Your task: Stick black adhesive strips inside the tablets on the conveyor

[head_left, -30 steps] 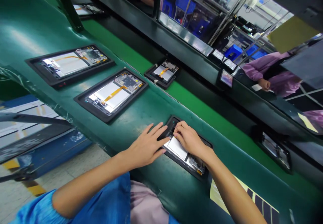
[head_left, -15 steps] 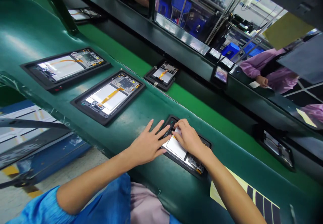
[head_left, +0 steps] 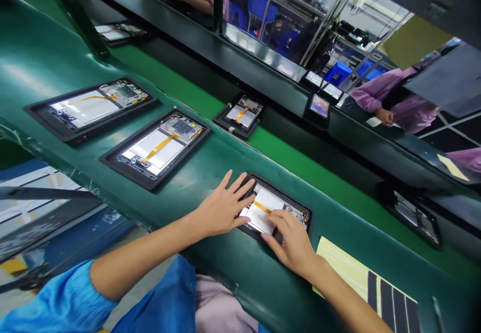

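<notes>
Tablet (head_left: 260, 217), our left hand (head_left: 224, 208) spread over one end, right hand (head_left: 292, 239) curled at near edge — its grasp we cannot tell.

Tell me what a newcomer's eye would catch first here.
Probably the opened device, left hand spread over its left end, right hand over its near edge. Then two similar devices in dark trays on the green bench to the left. A yellow sheet with dark strips lies right of the hands.

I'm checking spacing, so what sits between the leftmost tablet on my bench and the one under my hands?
Another opened tablet, in a black tray, its orange ribbon cable showing, then green bench; the head view shows this.
</notes>
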### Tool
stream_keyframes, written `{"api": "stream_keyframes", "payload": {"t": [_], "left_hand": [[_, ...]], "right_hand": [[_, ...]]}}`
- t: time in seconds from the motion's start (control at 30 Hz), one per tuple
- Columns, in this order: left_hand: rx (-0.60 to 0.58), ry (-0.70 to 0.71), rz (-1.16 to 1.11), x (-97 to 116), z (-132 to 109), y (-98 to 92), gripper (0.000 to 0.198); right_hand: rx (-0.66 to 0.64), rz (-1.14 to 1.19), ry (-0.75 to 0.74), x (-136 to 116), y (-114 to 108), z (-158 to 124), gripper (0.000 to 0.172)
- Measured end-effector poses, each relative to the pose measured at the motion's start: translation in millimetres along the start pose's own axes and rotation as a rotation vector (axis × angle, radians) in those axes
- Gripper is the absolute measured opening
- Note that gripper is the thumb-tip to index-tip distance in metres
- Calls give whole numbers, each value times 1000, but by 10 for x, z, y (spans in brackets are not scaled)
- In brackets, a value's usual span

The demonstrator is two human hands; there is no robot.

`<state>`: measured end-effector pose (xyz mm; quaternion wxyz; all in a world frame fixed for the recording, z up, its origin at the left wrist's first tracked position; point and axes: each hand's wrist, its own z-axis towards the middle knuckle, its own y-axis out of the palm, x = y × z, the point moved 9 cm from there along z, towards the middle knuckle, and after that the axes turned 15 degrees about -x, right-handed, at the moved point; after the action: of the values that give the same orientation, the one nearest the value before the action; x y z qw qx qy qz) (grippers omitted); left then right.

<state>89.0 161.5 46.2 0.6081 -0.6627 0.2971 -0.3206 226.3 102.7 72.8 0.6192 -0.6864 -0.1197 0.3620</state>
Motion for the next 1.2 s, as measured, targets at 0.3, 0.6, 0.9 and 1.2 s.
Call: {"api": "stream_keyframes", "payload": {"t": [0.3, 0.6, 0.9, 1.2], "left_hand": [[63, -257, -144, -814, 96, 215, 55], [75, -295, -204, -940, 100, 411, 55], [109, -289, -221, -1008, 67, 398, 54], [176, -312, -255, -1144, 329, 124, 47]], "right_hand": [[-98, -349, 2, -80, 499, -325, 20], [-128, -406, 354, 1139, 59, 24, 23], [171, -313, 512, 1598, -237, 262, 29], [215, -199, 548, 1641, -69, 250, 25]]}}
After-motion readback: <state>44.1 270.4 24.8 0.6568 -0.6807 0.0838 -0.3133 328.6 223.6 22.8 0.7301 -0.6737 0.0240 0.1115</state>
